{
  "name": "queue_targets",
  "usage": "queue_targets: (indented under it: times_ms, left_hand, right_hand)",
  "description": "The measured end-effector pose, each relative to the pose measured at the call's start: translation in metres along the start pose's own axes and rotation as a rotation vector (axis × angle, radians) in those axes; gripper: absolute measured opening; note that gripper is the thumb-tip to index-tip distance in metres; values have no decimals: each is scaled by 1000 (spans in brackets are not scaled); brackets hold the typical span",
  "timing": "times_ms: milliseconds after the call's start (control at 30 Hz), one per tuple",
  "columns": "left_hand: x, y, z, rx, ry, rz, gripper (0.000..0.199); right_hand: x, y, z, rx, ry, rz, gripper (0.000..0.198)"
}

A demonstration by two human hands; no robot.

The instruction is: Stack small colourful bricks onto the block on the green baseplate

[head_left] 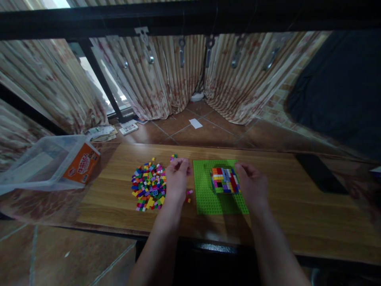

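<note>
A green studded baseplate (205, 198) lies on the wooden table, bearing a block-shaped build of many-coloured toy bricks (224, 180). At its right side is my right hand (251, 182), thumb and fingers pinched together close to the build's right edge; whether it grips anything is hidden. My left hand (177, 174) hovers between the baseplate and a heap of loose toy bricks (149, 186), its fingers curled in a pinch. Any piece inside that pinch is too small or covered to make out. A few stray bricks lie just beyond and to the right of my left hand.
A clear plastic bin (53, 159) with an orange label stands left of the wooden table (282, 214). Toward the table's right end lies a dark flat object (321, 174). Papers (102, 132) and a white sheet (195, 123) rest on the floor beyond, before striped curtains.
</note>
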State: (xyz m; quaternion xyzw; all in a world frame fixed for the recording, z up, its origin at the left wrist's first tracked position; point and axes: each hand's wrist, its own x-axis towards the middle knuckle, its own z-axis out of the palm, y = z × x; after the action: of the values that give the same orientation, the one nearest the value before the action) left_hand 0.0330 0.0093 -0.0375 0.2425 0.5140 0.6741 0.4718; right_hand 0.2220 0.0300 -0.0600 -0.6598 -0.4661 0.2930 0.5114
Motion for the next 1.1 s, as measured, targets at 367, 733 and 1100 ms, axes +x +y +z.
queue_targets:
  times_ms: [367,733,1100]
  left_hand:
    - [20,45,-59,-273,278,85,16]
    - [23,61,-82,-462,350,-7,4]
    - [22,69,-94,-490,381,-12,5]
  right_hand:
    - [-11,-7,13,141,-64,26,26]
    - [-83,-31,56,-23,-581,-498,20]
    - [-118,-16,91,-372,-787,-782,22]
